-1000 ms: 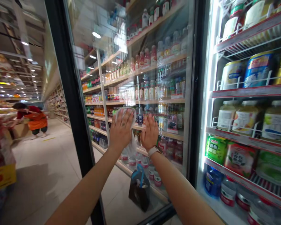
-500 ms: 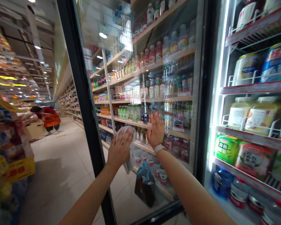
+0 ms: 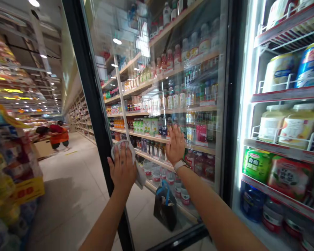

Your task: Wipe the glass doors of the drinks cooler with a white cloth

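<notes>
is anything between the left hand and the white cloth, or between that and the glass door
Nothing visible: the left hand lies over the crumpled white cloth, which appears pressed to the black-framed clear glass door. The right hand is farther right, out of the way.

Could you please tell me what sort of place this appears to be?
Most likely a supermarket: rows of bottled drinks show through the glass door, a lit cabinet holds packaged goods, and what looks like a yellow price sign shows at the picture's left.
</notes>
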`<state>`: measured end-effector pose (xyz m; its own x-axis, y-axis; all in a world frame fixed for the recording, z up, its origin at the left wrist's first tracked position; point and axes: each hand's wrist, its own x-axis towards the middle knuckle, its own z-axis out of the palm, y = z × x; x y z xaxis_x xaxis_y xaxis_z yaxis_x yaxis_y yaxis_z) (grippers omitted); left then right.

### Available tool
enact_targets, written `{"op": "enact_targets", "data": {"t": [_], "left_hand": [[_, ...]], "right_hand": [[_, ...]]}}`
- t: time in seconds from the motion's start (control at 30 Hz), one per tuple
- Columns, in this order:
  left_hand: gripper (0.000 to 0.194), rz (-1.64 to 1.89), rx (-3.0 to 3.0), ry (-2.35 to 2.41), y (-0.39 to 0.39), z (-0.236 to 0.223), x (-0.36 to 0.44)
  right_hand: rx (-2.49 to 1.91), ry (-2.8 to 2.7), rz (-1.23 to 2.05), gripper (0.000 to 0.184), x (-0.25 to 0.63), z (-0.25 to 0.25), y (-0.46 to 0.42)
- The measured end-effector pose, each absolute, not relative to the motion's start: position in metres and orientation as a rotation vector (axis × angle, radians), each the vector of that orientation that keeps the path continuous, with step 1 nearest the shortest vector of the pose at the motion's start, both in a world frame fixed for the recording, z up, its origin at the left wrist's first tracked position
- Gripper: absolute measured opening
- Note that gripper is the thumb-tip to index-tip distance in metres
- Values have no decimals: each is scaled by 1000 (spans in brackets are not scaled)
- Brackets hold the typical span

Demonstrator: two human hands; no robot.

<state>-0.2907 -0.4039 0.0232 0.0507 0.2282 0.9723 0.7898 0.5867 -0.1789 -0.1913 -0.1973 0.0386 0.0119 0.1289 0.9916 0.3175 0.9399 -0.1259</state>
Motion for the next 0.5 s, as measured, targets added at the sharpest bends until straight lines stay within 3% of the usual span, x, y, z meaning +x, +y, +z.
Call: {"op": "enact_targets", "data": {"t": [0.1,0.2,0.5], "left_hand": [[73,-513,-890,-1534,-411,-8,-286],[74,-490,-878,-1538,-410,-4,-285],[65,-603,-816,-1489,-385,119,-294]], "right_hand": [[-341,-1556,-145,63,-191,38,-197],[-332,-1556,-141,65,-191,37,-197],[-339,-1563,-144,65,-191,38,-197]]}}
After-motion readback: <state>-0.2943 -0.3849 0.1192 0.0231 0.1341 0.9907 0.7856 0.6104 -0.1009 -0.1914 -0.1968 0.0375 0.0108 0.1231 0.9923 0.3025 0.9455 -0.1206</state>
